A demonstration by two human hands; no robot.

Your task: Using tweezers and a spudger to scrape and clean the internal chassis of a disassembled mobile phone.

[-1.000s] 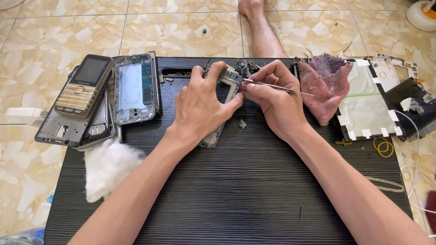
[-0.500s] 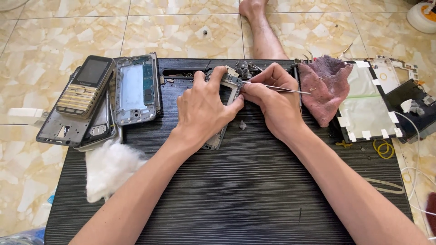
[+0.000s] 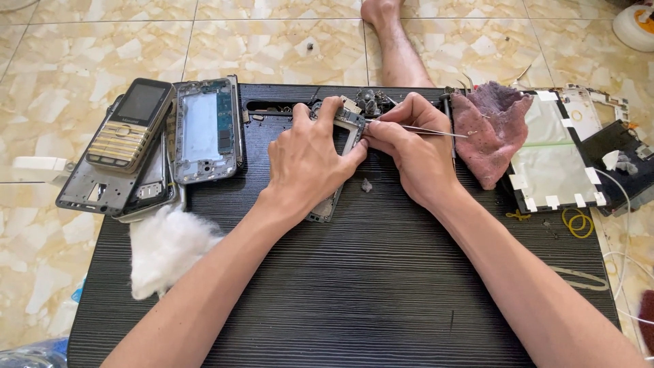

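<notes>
My left hand [image 3: 306, 163], fingers curled, grips the opened phone frame [image 3: 337, 170]. My right hand [image 3: 415, 153], beside it, pinches tweezers [image 3: 426, 131], tips probably touching the frame.

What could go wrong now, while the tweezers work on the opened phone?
The tweezers in the right hand could slip and scratch the board of the phone, which the left hand only pins down. Any small part that is lifted might drop onto the dark ribbed mat and be hard to find. Fibres from the cotton might also stray into the open phone.
</notes>
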